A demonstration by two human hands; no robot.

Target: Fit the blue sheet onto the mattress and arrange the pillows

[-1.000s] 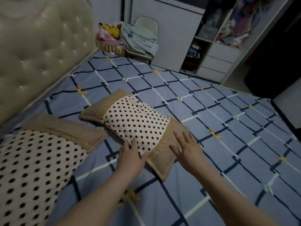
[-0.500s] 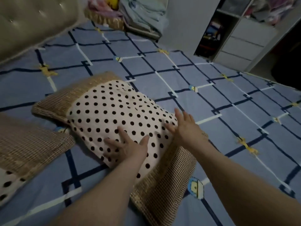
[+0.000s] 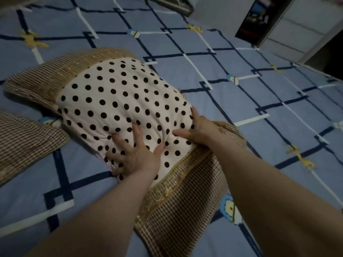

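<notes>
A pillow (image 3: 118,101) with a cream, black-dotted middle and brown checked ends lies on the blue sheet (image 3: 232,112), which is spread flat over the mattress and carries a dark and white grid pattern. My left hand (image 3: 135,154) presses flat on the pillow's near dotted part, fingers spread. My right hand (image 3: 200,128) rests on the pillow's right side where the dots meet the checked end, its fingers bent into the fabric. A second pillow's checked end (image 3: 24,140) shows at the left edge.
A white cabinet with drawers (image 3: 304,25) and a dark open shelf (image 3: 258,17) stand beyond the bed's far right edge. The sheet stretches wide to the right of the pillow.
The view has moved closer and lower over the pillow. Both hands have slid further onto its dotted part, from its near edge to pressing into it.
</notes>
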